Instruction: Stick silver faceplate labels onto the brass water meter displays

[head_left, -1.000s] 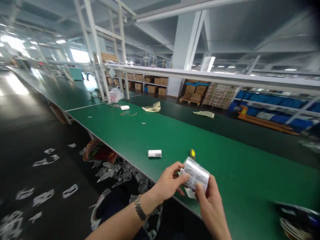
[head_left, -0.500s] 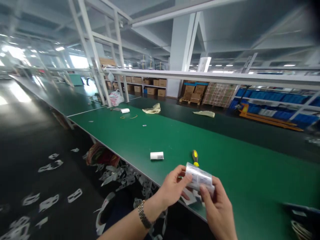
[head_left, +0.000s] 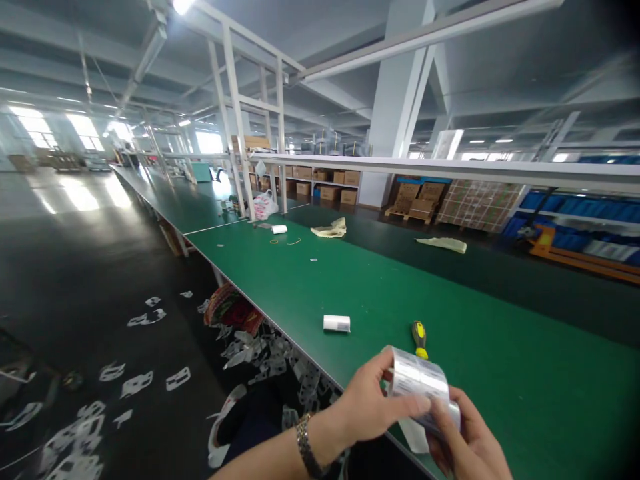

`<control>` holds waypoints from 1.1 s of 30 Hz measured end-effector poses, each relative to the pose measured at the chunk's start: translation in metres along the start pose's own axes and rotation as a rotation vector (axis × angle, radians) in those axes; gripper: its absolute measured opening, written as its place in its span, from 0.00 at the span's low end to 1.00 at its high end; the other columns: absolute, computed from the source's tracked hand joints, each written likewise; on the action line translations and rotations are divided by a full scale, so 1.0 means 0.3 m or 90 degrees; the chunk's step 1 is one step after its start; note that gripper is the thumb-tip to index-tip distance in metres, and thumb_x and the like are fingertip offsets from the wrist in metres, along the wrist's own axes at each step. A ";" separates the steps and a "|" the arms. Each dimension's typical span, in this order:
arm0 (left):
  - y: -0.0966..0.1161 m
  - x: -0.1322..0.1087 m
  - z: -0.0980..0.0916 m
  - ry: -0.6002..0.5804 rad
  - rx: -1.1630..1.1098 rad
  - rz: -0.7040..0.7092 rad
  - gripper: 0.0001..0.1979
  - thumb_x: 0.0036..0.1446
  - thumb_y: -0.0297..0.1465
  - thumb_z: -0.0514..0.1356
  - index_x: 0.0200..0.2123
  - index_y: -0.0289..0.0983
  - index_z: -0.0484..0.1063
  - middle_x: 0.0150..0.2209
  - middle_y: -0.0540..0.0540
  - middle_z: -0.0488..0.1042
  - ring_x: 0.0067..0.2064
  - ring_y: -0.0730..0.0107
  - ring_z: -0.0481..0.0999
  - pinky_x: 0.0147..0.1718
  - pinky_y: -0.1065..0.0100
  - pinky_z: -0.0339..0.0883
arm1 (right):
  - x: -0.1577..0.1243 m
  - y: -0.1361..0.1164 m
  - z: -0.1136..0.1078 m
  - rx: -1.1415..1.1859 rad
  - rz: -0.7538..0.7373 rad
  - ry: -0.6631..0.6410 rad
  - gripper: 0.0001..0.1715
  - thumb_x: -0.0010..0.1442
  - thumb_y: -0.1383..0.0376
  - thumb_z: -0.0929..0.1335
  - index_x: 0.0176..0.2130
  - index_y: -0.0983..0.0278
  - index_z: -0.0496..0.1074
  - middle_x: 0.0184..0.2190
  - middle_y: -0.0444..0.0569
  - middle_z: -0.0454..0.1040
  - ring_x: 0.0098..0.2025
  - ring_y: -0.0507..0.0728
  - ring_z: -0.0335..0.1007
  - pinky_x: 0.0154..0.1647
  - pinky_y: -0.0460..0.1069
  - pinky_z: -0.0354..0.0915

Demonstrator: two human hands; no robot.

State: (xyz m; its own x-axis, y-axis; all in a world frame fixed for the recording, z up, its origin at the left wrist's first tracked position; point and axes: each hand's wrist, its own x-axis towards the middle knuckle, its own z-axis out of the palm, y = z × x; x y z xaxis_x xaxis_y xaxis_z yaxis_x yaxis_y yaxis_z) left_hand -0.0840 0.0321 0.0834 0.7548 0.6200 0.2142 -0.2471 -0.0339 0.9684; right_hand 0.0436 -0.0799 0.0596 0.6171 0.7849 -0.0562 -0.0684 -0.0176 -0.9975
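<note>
Silvery and glossy, the cylindrical roll (head_left: 417, 377) I watch from afar sits gripped between the left hand (head_left: 370, 403) and right hand (head_left: 470, 437), above the smooth green desk (head_left: 270, 280). Beyond it lie a small white cylinder (head_left: 337, 324) and a rounded yellow-and-black tool (head_left: 419, 337).

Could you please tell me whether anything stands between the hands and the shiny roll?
Nothing visible does: the left hand and right hand both hold the shiny roll. The yellow-black tool lies beyond it.
</note>
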 end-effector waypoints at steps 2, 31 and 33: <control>-0.005 0.000 0.006 -0.005 -0.048 -0.071 0.24 0.57 0.45 0.68 0.49 0.35 0.75 0.39 0.44 0.78 0.35 0.69 0.75 0.28 0.72 0.68 | -0.003 -0.003 0.011 0.001 -0.061 0.039 0.38 0.53 0.37 0.74 0.50 0.60 0.68 0.24 0.42 0.71 0.23 0.52 0.63 0.21 0.45 0.61; 0.003 -0.001 -0.024 0.039 -0.069 -0.035 0.23 0.62 0.45 0.67 0.51 0.34 0.76 0.45 0.42 0.82 0.41 0.66 0.79 0.41 0.70 0.73 | -0.013 0.018 0.090 0.018 -0.202 -0.054 0.21 0.69 0.52 0.67 0.56 0.58 0.63 0.41 0.47 0.73 0.38 0.54 0.71 0.38 0.48 0.69; 0.004 0.002 -0.026 0.067 -0.049 -0.031 0.23 0.60 0.45 0.68 0.50 0.34 0.77 0.44 0.42 0.82 0.42 0.65 0.79 0.43 0.70 0.72 | -0.017 0.026 0.095 -0.004 -0.218 -0.046 0.23 0.69 0.54 0.68 0.58 0.58 0.60 0.46 0.49 0.73 0.43 0.55 0.72 0.45 0.51 0.71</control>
State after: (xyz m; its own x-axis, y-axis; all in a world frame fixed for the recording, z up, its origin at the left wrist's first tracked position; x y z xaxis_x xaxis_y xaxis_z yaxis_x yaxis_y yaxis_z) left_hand -0.0886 0.0385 0.0837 0.7007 0.6979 0.1484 -0.2601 0.0561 0.9639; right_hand 0.0177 -0.0664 0.0533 0.5466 0.7873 0.2852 0.1389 0.2506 -0.9581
